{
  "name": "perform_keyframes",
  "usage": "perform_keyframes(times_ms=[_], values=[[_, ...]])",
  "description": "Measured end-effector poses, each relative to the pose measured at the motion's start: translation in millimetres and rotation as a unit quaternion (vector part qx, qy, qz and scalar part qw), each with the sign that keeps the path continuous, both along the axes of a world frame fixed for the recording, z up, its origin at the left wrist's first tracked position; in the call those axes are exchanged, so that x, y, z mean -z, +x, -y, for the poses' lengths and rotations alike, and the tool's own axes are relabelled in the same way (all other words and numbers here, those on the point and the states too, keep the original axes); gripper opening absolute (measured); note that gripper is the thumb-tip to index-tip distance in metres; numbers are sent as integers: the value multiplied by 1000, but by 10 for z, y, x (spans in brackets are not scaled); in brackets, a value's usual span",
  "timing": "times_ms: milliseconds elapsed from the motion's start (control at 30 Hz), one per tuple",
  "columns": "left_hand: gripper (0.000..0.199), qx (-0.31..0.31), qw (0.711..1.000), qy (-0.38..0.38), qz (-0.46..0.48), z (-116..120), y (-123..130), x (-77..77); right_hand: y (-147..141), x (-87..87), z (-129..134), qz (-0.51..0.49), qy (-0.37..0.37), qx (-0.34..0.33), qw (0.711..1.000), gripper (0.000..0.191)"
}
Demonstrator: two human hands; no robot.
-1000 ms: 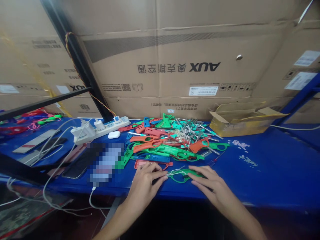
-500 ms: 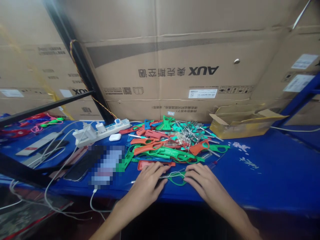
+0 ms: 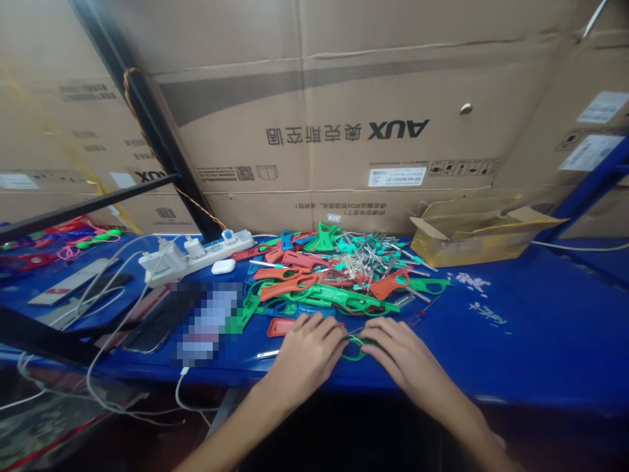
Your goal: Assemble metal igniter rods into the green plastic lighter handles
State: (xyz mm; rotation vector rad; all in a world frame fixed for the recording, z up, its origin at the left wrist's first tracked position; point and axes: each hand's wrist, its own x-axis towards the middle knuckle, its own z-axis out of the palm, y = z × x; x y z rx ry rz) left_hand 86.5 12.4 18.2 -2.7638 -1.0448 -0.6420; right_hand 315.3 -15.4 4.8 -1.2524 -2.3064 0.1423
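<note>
Near the table's front edge lies a green long-nosed lighter shell [image 3: 352,354], mostly covered by my hands. Its finger loop and a bit of thin white wire show between them. A metal tube [image 3: 268,354] sticks out on the left from beneath my left hand [image 3: 312,347], whose bent fingers press down on the shell's middle. My right hand [image 3: 393,344] pinches the shell's right end. Just beyond my left hand is an orange-red shell half [image 3: 280,327]. Behind both hands spreads a heap of green, orange and blue lighter shells [image 3: 339,298], with wired igniter parts [image 3: 368,259] on top.
An open yellow-taped carton [image 3: 472,239] stands at the back right, with small white bits [image 3: 469,282] before it. A screwdriver [image 3: 420,316] lies right of the heap. To the left are a power strip [image 3: 216,249], a white earbud case [image 3: 223,267], phones and cables.
My left hand has slid right along the lighter shell, closer to my right hand, and covers more of it. My right hand stays at the right end. The view has shifted slightly.
</note>
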Motion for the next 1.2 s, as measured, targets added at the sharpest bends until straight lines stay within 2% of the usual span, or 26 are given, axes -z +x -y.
perform_keyframes(times_ms=[100, 267, 400, 667, 900, 1200], values=[[14, 6, 999, 23, -26, -1, 4, -4, 0, 9, -5, 11, -4, -7, 1000, 19], [11, 5, 1000, 19, -22, -25, 20, 22, 1, 13, -10, 21, -20, -6, 1000, 18], [13, 0, 998, 15, -54, -45, 44, 6, 9, 27, -11, 24, -15, -10, 1000, 20], [6, 45, 984, 36, -167, -118, 150, -122, 5, 42, -18, 8, -22, -10, 1000, 16], [6, 70, 962, 33, -260, -89, 251, -265, 5, 44, -20, 1, -19, -7, 1000, 12], [7, 65, 970, -22, -234, -182, 250, -282, -5, -5, -10, 5, -26, -6, 1000, 15]])
